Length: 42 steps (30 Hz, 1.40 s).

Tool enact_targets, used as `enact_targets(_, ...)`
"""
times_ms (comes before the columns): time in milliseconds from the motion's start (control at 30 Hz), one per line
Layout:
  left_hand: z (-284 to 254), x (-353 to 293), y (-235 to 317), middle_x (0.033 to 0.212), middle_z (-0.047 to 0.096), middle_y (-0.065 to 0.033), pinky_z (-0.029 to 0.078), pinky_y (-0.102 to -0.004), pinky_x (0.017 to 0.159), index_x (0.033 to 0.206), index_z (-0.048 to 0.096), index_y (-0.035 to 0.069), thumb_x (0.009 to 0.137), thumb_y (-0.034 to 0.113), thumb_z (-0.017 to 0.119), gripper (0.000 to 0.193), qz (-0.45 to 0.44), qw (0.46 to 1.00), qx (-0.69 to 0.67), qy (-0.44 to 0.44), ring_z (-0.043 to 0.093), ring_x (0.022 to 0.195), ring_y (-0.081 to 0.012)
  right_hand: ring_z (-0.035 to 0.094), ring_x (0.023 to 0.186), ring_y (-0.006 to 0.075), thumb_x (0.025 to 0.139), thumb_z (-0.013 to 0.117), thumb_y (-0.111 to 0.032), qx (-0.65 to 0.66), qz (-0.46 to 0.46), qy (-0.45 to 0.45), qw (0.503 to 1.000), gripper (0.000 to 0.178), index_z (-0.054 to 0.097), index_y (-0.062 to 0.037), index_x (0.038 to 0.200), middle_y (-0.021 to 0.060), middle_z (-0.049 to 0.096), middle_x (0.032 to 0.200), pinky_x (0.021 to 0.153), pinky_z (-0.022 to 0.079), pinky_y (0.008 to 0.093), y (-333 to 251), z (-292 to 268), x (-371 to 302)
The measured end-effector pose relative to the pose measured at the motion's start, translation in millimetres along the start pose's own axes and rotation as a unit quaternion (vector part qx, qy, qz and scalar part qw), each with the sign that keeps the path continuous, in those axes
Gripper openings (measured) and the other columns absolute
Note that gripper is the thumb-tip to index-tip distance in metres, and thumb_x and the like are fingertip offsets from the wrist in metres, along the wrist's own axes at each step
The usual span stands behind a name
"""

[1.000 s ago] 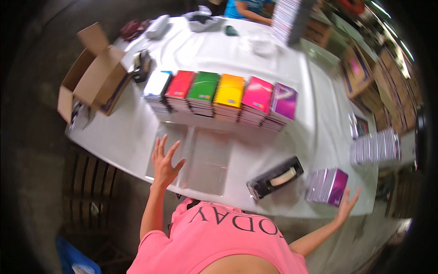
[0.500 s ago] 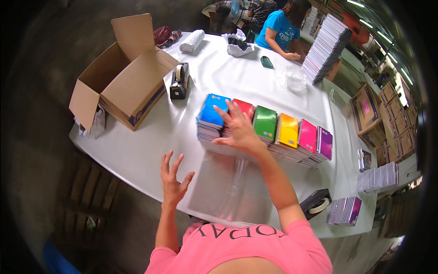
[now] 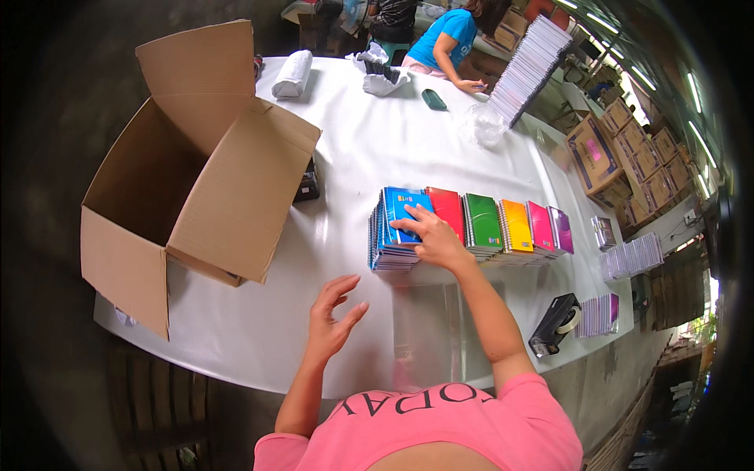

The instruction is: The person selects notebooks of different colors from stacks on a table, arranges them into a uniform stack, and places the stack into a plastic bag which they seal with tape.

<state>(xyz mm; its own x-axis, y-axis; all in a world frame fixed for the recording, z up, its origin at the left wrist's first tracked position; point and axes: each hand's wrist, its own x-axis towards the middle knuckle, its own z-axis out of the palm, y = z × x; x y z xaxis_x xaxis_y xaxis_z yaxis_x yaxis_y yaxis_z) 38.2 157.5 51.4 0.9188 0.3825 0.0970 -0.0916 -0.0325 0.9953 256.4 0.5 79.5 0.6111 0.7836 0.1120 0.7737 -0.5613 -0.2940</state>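
Observation:
My right hand is at the blue spiral notebooks, the leftmost stack of a row. Its fingers rest on the top blue cover, and the hand grips that notebook near its front edge; the thumb is partly hidden. The top blue notebook sits slightly askew on those below. My left hand hovers over the table in front of the stack, fingers apart and slightly curved, holding nothing. Stacks of red notebooks, green notebooks, yellow notebooks, pink notebooks and purple notebooks continue to the right.
An open cardboard box stands at left, partly hiding a black tape dispenser. Clear plastic lies before me. Another tape dispenser is at right. Across the white table, a person in blue sits by a tall notebook stack.
My right hand has settled onto the blue stack, and its top notebook has shifted. My left hand is closer to the notebooks. The view has moved, so the box appears larger.

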Motion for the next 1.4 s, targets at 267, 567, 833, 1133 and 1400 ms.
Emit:
enact_targets(267, 25, 87, 17, 0.13, 0.045, -0.011, 0.05, -0.0369, 0.087, 0.14, 0.029, 0.009, 0.087, 0.028, 0.064, 0.066, -0.267, 0.81, -0.514, -0.095, 0.056, 0.11, -0.0224, 0.049, 0.119, 0.0383, 0.072, 0.076, -0.027, -0.042, -0.033, 0.17, 0.984, 0.044, 0.064, -0.0165, 0.114, 0.0145, 0.055, 0.126, 0.094, 0.043, 0.0468, -52, -31, -7)
enact_targets(567, 5, 47, -6, 0.121, 0.056, -0.016, 0.05, -0.0447, 0.091, 0.129, 0.043, 0.004, 0.085, 0.01, 0.06, 0.048, -0.31, 0.817, -0.48, -0.077, 0.057, 0.11, -0.0293, 0.022, 0.139, 0.032, 0.062, 0.083, -0.019, -0.004, 0.099, -0.052, 0.994, 0.1, 0.027, -0.019, 0.145, 0.0174, 0.022, 0.15, 0.111, 0.024, 0.0491, 33, -42, -40)
enact_targets(833, 39, 58, -3, 0.124, 0.053, -0.0105, 0.048, -0.0441, 0.094, 0.133, 0.039, 0.008, 0.088, 0.017, 0.062, 0.051, -0.314, 0.804, -0.49, -0.121, 0.055, 0.112, -0.0244, 0.055, 0.113, 0.0299, 0.076, 0.067, -0.003, 0.122, 0.039, -0.052, 0.99, 0.056, 0.053, -0.0138, 0.128, 0.021, 0.054, 0.123, 0.096, 0.044, 0.038, 113, -29, -42)
enact_targets(1133, 63, 78, 0, 0.127, 0.051, -0.0104, 0.048, -0.0449, 0.094, 0.133, 0.039, 0.009, 0.091, 0.03, 0.059, 0.051, -0.313, 0.791, -0.522, -0.063, 0.056, 0.111, -0.0249, 0.061, 0.102, 0.0266, 0.077, 0.07, -0.015, -0.024, -0.082, 0.288, 0.954, 0.034, 0.068, -0.0137, 0.11, 0.0136, 0.066, 0.106, 0.092, 0.045, 0.0398, -20, -93, -60)
enact_targets(1400, 62, 61, 1, 0.128, 0.053, -0.0164, 0.048, -0.0416, 0.095, 0.135, 0.037, 0.004, 0.094, 0.035, 0.051, 0.054, -0.429, 0.621, -0.553, -0.354, 0.056, 0.113, -0.0266, 0.057, 0.097, 0.0203, 0.067, 0.069, -0.025, 0.502, -0.31, -0.123, 0.798, 0.018, 0.076, -0.0183, 0.082, 0.0028, 0.07, 0.087, 0.105, 0.029, 0.0477, 11, -95, -34)
